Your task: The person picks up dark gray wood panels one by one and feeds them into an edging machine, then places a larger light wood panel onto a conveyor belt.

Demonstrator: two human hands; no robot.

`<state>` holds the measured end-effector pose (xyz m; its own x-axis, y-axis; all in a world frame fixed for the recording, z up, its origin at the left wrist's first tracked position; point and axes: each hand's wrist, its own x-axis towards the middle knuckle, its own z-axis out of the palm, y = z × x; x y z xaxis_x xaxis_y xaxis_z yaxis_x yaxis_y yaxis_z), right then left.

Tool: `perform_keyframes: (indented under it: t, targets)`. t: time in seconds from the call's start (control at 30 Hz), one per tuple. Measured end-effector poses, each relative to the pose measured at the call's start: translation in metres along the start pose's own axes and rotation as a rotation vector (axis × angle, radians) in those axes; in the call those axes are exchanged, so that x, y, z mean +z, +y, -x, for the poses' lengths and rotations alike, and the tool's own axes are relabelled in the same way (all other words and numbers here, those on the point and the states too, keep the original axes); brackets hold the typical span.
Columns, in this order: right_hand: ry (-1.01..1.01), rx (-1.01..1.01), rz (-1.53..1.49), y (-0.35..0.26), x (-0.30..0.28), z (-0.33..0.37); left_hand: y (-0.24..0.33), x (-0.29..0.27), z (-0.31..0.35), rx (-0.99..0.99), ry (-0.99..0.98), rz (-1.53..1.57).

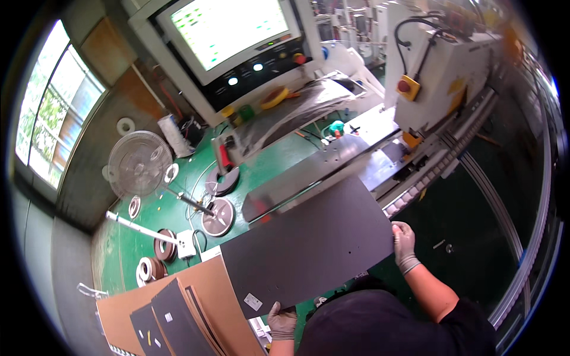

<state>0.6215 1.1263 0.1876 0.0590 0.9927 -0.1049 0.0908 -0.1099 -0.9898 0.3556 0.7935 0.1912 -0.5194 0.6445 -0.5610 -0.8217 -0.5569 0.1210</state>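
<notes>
A large dark grey panel [309, 243] lies flat across the front of me, with a white label [253, 301] near its lower left corner. My left hand [282, 321], in a light glove, grips the panel's near edge beside that label, thumb on top. My right hand [404, 243], gloved too, is closed on the panel's right edge. The fingers under the panel are hidden. The panel's far edge meets the metal table of a machine [309, 169].
At lower left, a brown board [205, 279] bears several dark panels [172, 314]. Beyond stand a floor fan [139, 163], edging rolls [165, 244] and a control screen [228, 26]. The white machine head [427, 89] with a red stop button [405, 86] stands at right along a rail.
</notes>
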Motion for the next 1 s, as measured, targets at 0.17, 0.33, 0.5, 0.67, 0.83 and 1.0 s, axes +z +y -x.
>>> perform_keyframes:
  t: [0.17,0.33,0.5,0.67,0.83,1.0]
  targets:
    - [0.091,-0.837,0.704,-0.067,0.014,0.012,-0.041,0.015,-0.015,-0.114,0.142,-0.171]
    - [-0.353,-0.993,0.646,-0.058,0.026,-0.006,-0.067,0.030,-0.039,-0.458,0.120,-0.501]
    - [-0.265,-1.025,0.649,-0.062,-0.004,-0.054,-0.065,0.037,-0.060,-0.749,-0.106,-1.177]
    - [-0.228,-1.058,0.645,-0.052,-0.046,-0.113,-0.121,0.075,-0.085,-0.914,-0.435,-1.748]
    - [-0.191,-1.082,0.716,-0.046,-0.095,-0.174,-0.208,0.105,-0.102,-0.932,-0.608,-1.718]
    - [-0.156,-1.122,0.796,-0.043,-0.128,-0.218,-0.269,0.100,-0.122,-0.981,-0.785,-1.626]
